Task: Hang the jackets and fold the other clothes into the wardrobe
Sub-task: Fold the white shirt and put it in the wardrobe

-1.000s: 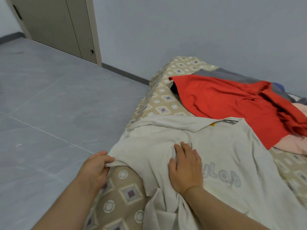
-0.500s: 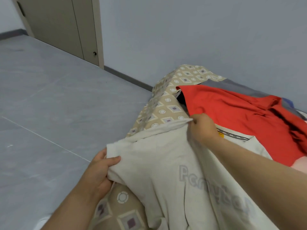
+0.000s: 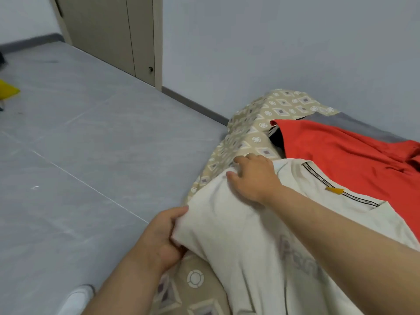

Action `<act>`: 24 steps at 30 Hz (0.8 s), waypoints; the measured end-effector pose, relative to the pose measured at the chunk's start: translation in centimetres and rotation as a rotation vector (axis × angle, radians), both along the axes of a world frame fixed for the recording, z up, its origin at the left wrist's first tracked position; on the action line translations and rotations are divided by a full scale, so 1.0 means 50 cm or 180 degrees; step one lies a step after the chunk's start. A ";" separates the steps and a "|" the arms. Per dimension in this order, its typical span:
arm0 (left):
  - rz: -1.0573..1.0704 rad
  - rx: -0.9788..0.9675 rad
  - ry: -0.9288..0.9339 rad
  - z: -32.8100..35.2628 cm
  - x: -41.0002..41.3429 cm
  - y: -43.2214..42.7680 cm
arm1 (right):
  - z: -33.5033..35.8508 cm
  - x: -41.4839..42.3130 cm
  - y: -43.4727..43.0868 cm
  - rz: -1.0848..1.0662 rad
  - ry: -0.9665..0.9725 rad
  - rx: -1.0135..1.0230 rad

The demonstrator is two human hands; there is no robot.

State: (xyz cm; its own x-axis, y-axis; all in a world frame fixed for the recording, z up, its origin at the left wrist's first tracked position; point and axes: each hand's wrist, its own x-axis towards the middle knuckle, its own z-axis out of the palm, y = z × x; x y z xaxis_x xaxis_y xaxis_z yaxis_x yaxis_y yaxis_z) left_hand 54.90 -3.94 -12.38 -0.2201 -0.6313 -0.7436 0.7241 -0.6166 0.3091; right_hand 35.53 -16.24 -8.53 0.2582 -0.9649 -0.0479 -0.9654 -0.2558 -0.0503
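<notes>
Patterned bed (image 3: pixel 250 128) held the cream shirt (image 3: pixel 238 235) near its edge — left hand (image 3: pixel 163 237) pinched one corner, right hand (image 3: pixel 254 176) gripped the far one. One hard tug could slide it onto the floor (image 3: pixel 91 155).

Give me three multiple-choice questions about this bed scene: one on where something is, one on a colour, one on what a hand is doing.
1. Where does the red garment lie?
A. on a chair
B. on the bed, beyond the cream shirt
C. on a hanger

2. What colour is the shirt being handled?
A. cream
B. blue
C. black

3. What is the left hand doing?
A. hanging free
B. gripping the shirt's near edge
C. holding a hanger

Answers: 1 B, it is spread on the bed past the shirt. 2 A, the fabric in both hands is cream. 3 B, its fingers curl round the fabric, while the right hand holds the far edge.
</notes>
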 end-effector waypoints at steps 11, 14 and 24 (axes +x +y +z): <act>-0.0287 -0.0616 -0.0142 0.003 0.006 0.016 | -0.004 0.013 -0.033 -0.0453 -0.1013 0.0397; -0.0851 -0.0473 -0.0966 0.008 0.028 0.015 | -0.004 0.014 -0.030 -0.0449 -0.1023 0.0328; -0.0135 -0.0795 -0.1633 0.008 0.015 0.006 | 0.014 0.028 -0.034 -0.0311 -0.1198 -0.0041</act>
State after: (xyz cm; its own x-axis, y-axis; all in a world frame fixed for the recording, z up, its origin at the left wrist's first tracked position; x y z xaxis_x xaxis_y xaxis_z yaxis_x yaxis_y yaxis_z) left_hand 55.64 -3.64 -12.01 0.1008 -0.8000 -0.5914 0.4190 -0.5050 0.7546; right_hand 36.91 -17.91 -7.83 0.1621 -0.9857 0.0451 -0.8999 -0.1665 -0.4031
